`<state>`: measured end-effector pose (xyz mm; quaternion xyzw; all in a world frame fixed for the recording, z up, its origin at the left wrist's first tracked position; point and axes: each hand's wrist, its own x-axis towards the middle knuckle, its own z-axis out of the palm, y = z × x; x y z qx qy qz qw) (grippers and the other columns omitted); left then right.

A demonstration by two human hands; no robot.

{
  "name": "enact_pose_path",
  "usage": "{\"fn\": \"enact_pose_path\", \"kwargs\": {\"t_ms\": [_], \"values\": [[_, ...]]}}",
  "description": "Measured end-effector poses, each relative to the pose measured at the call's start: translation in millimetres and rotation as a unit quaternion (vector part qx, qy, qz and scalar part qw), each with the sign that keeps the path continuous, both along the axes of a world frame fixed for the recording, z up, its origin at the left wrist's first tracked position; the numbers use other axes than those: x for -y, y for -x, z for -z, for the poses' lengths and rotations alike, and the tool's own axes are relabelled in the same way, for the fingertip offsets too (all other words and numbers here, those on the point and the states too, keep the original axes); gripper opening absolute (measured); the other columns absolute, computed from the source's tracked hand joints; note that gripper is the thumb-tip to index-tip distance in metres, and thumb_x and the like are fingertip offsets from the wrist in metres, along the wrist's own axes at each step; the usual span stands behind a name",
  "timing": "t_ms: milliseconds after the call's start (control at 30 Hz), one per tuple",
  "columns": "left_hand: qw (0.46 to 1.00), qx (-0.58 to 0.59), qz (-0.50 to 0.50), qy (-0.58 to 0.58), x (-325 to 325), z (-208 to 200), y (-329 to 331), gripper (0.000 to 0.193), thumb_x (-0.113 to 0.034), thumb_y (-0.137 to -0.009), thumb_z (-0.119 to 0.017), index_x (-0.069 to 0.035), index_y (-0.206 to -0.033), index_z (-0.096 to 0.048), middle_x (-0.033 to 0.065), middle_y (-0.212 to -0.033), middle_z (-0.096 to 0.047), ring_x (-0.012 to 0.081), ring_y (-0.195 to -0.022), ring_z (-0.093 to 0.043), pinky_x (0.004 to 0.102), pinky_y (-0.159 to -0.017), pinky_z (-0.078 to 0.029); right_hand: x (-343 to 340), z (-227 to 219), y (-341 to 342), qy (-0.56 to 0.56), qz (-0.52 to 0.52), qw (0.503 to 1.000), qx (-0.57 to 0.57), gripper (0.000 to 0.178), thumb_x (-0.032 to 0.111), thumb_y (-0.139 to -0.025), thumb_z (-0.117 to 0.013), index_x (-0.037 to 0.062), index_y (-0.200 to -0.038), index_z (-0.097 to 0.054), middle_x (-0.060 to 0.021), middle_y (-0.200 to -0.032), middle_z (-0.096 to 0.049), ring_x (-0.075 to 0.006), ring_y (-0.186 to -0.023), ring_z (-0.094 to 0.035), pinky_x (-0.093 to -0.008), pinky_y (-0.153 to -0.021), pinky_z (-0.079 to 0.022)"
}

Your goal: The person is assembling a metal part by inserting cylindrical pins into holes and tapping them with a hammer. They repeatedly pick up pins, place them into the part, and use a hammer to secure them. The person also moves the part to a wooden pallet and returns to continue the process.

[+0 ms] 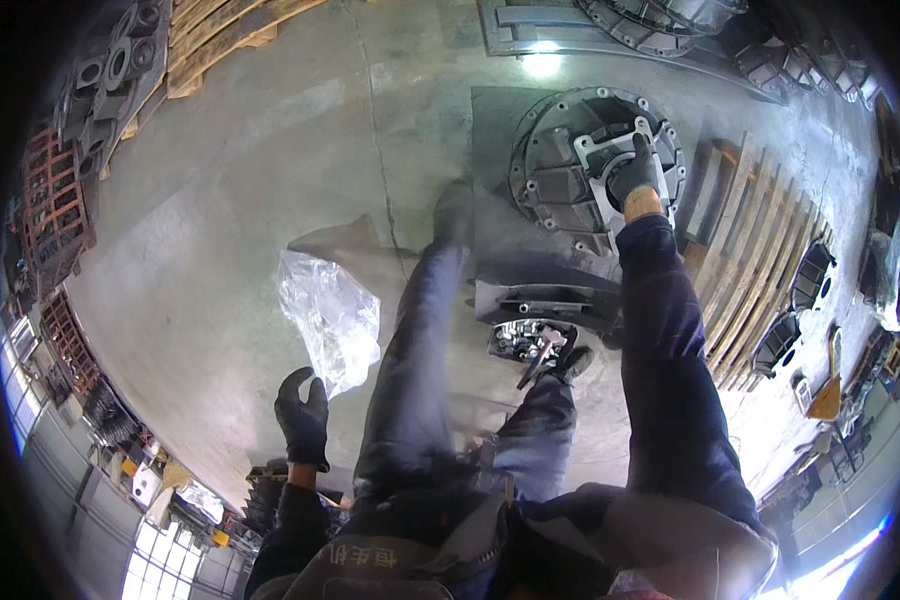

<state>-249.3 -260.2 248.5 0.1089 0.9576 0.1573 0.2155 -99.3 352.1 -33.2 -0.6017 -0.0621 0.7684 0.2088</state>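
Observation:
My left hand (pixel 302 418), in a dark glove, is raised at the lower left with its fingers curved and apart. Just beyond its fingertips is a clear plastic bag (pixel 332 315), crumpled and tapering toward the hand; I see no grip on it. My right arm reaches far forward. The gloved right hand (pixel 633 175) is closed around the edge of a light silver metal bracket (pixel 597 152) with a curved opening. That bracket lies over a large round cast metal housing (pixel 547 185), whose rim carries several bolt holes. The right fingers' undersides are hidden.
A black bin of metal fittings (pixel 515 340), with a hammer (pixel 545 357) across it, stands near my foot. Wooden pallets (pixel 760 250) lie right of the housing, another pallet (pixel 220 40) at far left. More round castings (pixel 660 25) sit at the far right.

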Motion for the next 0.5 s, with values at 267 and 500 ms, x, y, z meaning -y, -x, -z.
{"fn": "enact_pose_path", "kwargs": {"t_ms": [267,500], "values": [[0.984,-0.009,0.086,-0.157,-85,24,-33,0.027,-0.006,-0.091,-0.072,0.004,-0.115,-0.068,0.0185,-0.112,-0.073,0.0338,-0.104,-0.07,0.0417,-0.094,-0.054,90,-67,-103,-0.145,0.11,0.983,-0.032,0.051,0.05,-0.099,-0.055,0.0098,-0.128,-0.067,-0.0119,-0.124,-0.068,-0.0333,-0.114,-0.064,-0.0479,-0.095,-0.054],[0.891,0.257,0.172,-0.333,-280,64,-243,0.048,-0.045,-0.105,-0.055,0.0,-0.117,-0.069,0.0255,-0.101,-0.071,0.039,-0.097,-0.069,0.0434,-0.089,-0.052,244,-176,-269,-0.098,0.141,0.985,-0.012,0.044,0.03,-0.096,-0.055,0.008,-0.133,-0.064,-0.0133,-0.129,-0.066,-0.0337,-0.122,-0.06,-0.0516,-0.106,-0.049]]}}
